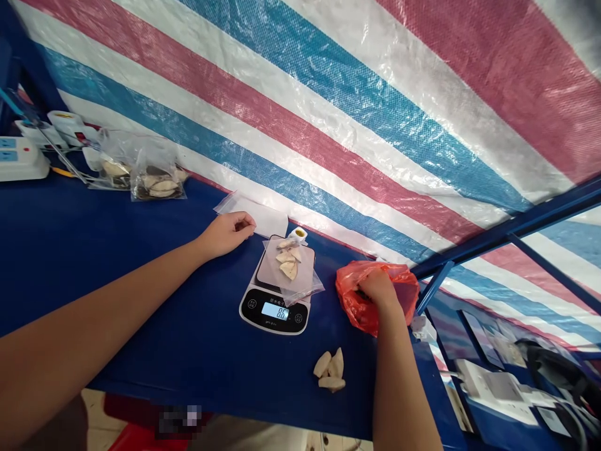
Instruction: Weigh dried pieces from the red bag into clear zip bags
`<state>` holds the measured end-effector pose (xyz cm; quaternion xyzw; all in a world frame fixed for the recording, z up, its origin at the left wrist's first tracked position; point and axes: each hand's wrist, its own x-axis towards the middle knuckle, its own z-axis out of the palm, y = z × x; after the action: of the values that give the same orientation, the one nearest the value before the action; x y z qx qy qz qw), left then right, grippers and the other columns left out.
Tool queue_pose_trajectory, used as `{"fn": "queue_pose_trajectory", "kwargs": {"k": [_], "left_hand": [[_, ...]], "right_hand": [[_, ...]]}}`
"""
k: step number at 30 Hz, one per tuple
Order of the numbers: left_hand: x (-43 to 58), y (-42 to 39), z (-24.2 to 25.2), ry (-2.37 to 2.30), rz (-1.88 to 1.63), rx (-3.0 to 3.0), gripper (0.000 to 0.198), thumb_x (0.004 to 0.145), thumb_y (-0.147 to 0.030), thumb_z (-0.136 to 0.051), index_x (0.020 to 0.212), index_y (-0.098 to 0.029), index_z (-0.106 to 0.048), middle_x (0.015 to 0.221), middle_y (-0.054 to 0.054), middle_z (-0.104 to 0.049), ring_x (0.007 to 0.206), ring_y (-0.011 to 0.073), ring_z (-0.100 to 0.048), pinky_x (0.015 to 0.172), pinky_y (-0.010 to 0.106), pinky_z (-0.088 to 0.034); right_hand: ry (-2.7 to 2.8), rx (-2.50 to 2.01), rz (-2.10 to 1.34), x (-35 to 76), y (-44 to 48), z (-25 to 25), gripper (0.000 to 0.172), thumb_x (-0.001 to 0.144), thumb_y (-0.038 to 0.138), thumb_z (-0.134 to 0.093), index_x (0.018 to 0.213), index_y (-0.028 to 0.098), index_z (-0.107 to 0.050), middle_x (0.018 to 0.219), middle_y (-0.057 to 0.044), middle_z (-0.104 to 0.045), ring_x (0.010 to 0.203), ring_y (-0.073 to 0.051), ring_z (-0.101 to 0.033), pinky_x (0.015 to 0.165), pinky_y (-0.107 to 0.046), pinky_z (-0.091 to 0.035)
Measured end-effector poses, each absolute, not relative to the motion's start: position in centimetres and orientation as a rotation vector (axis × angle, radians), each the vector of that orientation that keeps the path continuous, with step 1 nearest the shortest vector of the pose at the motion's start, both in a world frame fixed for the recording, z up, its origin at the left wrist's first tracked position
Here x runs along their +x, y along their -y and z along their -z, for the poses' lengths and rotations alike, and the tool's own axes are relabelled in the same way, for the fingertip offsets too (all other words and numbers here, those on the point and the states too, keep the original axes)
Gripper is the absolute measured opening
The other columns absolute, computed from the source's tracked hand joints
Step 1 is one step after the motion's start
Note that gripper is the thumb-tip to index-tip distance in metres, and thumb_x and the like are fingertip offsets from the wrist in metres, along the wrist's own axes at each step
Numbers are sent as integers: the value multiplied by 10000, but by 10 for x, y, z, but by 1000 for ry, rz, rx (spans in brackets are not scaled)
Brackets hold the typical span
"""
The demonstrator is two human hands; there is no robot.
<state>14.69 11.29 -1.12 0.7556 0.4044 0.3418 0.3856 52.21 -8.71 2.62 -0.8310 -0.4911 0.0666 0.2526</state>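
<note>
My left hand [230, 233] rests on the blue table with its fingers curled in, and nothing shows in it. Just beyond it lie flat clear zip bags [258, 215]. A digital kitchen scale [275, 311], its display lit, stands between my hands. On its plate is a clear zip bag [307, 285] with pale dried slices [288, 263] in it or on it; I cannot tell which. My right hand [379, 287] reaches down into a red plastic bag [350, 304], which hides its fingers. Several loose pale slices [331, 371] lie near the table's front edge.
Filled clear bags [159, 178] sit at the back left beside a power strip [21, 158]. A small white container [298, 234] stands behind the scale. Striped plastic sheeting [300, 125] forms the back wall. A blue metal frame [507, 228] crosses at the right.
</note>
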Motion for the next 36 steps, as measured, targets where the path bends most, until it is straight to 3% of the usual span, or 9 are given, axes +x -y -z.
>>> {"fn": "queue_pose_trajectory", "kwargs": {"k": [2,5,7,10,13,15,20,26,36], "left_hand": [[147,-113,11,-1029,-859,1930,286,777,-482,-596,877,-223,-664,799,13,-724,730,200,-666,751,326,-501],[147,-112,10,-1028,-847,1926,288,777,-479,-594,885,-222,-666,809,16,-724,735,202,-665,752,329,-497],[147,-111,10,-1032,-843,1929,288,777,-475,-592,889,-221,-669,813,17,-724,729,199,-658,745,328,-494],[147,-110,9,-1044,-845,1936,293,778,-474,-588,894,-219,-673,818,18,-726,723,195,-651,746,329,-492],[147,-110,9,-1042,-851,1941,294,775,-469,-587,896,-216,-675,813,20,-725,725,196,-651,753,331,-495],[147,-110,9,-1040,-854,1940,288,772,-462,-588,891,-214,-673,808,21,-723,724,196,-650,747,328,-495],[148,-110,10,-1033,-862,1939,264,772,-438,-592,883,-211,-668,798,21,-710,731,194,-648,731,320,-490],[148,-109,9,-1033,-859,1946,245,783,-420,-589,874,-208,-668,795,24,-708,717,186,-631,711,312,-481],[148,-105,2,-1027,-855,1968,215,796,-392,-583,858,-204,-666,790,26,-709,715,181,-628,698,300,-474]], "right_hand": [[1221,-2371,-210,527,87,-31,208,961,338,-658,875,150,-685,917,-68,-696,874,-197,-662,824,-365,-540],[1122,-2409,-309,525,95,-44,335,931,288,-563,610,196,-585,671,-85,-630,741,-224,-621,702,-341,-472],[1124,-2370,-434,519,106,-54,348,919,338,-529,590,223,-537,596,-50,-575,615,-195,-555,589,-317,-411],[1147,-2187,-798,510,127,-66,380,899,507,-579,650,236,-487,536,43,-423,466,-114,-341,464,-266,-256],[1103,-1806,-1151,501,140,-76,453,876,606,-657,723,239,-439,555,95,-304,464,-69,-172,451,-236,-111],[1096,-1629,-1204,492,141,-79,449,880,592,-690,759,238,-442,561,100,-311,469,-63,-152,447,-230,-85],[1209,-1561,-1198,451,123,-73,376,905,578,-678,874,238,-522,607,73,-467,448,-63,-204,429,-228,-138],[1502,-1691,-475,405,98,-54,325,987,531,-564,872,227,-565,676,35,-506,595,-127,-450,565,-262,-356],[1670,-1827,-133,375,84,-57,374,1050,506,-387,984,231,-633,749,-13,-641,664,-179,-579,641,-289,-386]]}}
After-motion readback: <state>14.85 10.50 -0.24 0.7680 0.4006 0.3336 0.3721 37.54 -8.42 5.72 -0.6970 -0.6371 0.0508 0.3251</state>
